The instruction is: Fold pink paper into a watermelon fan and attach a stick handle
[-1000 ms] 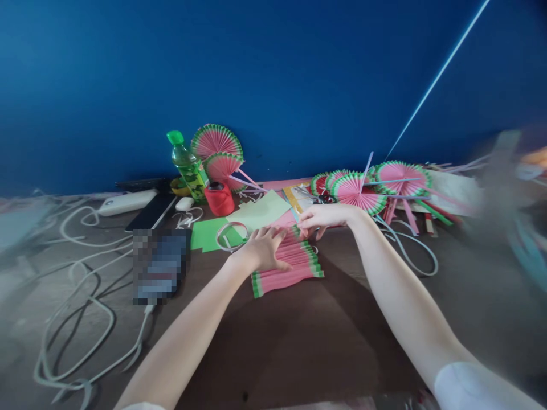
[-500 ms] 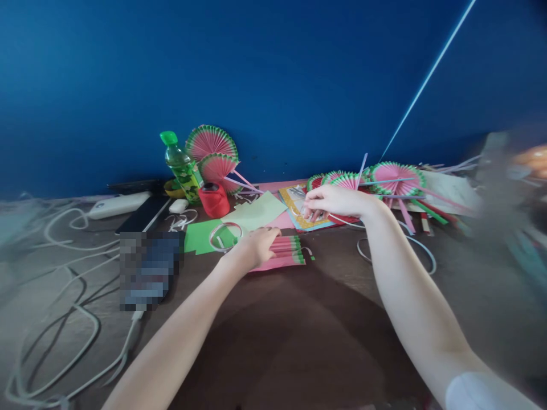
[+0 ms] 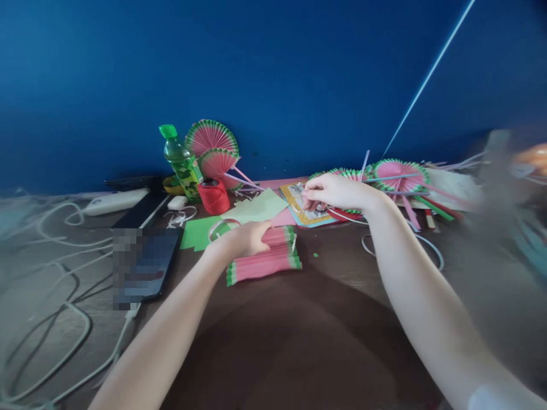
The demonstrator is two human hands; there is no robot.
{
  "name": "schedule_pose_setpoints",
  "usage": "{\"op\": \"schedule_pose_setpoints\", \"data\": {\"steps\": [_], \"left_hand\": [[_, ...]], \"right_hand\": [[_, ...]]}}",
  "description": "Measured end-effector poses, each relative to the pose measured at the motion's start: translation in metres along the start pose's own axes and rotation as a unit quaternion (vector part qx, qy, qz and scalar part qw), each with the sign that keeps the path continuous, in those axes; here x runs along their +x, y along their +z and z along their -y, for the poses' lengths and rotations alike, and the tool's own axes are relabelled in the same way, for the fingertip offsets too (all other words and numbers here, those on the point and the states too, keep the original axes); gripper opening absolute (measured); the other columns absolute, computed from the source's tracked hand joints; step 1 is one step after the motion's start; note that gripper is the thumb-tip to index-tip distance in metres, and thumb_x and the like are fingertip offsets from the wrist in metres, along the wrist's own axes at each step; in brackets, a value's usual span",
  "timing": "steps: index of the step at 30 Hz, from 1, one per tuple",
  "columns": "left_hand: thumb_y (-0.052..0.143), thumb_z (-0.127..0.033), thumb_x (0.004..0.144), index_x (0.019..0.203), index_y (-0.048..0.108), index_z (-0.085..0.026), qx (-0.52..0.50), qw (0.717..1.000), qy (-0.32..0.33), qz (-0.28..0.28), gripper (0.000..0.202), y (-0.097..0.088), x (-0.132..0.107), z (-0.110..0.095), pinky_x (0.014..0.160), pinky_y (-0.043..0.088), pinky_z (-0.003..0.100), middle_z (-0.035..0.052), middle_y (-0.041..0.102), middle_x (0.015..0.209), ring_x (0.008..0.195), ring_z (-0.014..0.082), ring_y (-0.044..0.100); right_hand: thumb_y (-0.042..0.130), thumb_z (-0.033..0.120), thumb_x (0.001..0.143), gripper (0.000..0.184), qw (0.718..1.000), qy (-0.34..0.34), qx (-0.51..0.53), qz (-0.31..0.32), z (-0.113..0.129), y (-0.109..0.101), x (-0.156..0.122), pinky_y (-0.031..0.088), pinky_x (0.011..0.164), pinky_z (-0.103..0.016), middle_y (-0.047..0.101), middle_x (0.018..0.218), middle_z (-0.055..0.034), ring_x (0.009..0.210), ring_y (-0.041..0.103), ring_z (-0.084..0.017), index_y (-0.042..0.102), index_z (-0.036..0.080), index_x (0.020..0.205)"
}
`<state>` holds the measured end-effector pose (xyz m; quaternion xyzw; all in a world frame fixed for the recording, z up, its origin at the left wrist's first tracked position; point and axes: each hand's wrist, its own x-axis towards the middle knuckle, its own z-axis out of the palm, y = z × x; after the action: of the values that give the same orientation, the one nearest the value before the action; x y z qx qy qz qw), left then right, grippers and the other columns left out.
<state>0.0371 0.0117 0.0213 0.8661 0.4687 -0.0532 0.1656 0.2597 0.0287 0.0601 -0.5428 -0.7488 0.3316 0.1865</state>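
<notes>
Blue wall behind the brown bench point(image 3: 325, 319). Left hand point(image 3: 243, 239) now closed on the pleated pink paper point(image 3: 265, 263), bunched narrower than a second ago, mid-bench. Right hand point(image 3: 337, 192) had left it, fingers pinched over the printed card point(image 3: 305, 208) toward the far edge.

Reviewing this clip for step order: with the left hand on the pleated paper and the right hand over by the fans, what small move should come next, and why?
Probably bring the right hand back to the pleated pink paper. The left hand alone pins the folded stack on the table, while the right hand's fingertips pinch at something small, too small to identify, above the printed card.
</notes>
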Motion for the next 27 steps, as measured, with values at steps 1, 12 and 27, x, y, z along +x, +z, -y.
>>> {"op": "schedule_pose_setpoints", "data": {"steps": [1,12,27], "left_hand": [[0.049,-0.032,0.073,0.120,0.047,-0.020,0.000,1.000,-0.006,0.000,0.049,-0.002,-0.001,0.002,0.085,0.041,0.031,0.0082,0.056,0.121,0.105,0.0244,0.054],[0.055,-0.035,0.068,0.119,0.049,-0.021,-0.034,0.999,-0.030,-0.007,0.053,-0.015,-0.004,0.014,0.079,0.042,0.034,0.0108,0.054,0.122,0.103,0.0292,0.054],[0.064,-0.053,0.058,0.130,0.039,-0.019,-0.154,0.984,-0.045,-0.079,0.083,-0.025,-0.008,0.030,0.095,0.035,0.034,0.0106,0.045,0.134,0.116,0.0294,0.046]], "right_hand": [[0.052,0.033,0.080,0.022,1.000,0.008,0.020,0.009,0.001,0.002,0.001,0.049,0.061,-0.027,0.068,0.076,-0.0067,0.070,0.064,-0.017,0.056,0.017,0.065],[0.058,0.024,0.072,0.011,0.956,0.093,0.193,0.202,0.012,0.041,0.010,0.051,0.060,-0.028,0.068,0.071,-0.0066,0.062,0.065,-0.017,0.056,0.016,0.064],[0.046,0.020,0.077,0.019,0.978,0.147,-0.142,-0.048,-0.015,-0.027,-0.017,0.049,0.066,-0.028,0.069,0.075,-0.0049,0.074,0.064,-0.017,0.061,0.018,0.064]]}}
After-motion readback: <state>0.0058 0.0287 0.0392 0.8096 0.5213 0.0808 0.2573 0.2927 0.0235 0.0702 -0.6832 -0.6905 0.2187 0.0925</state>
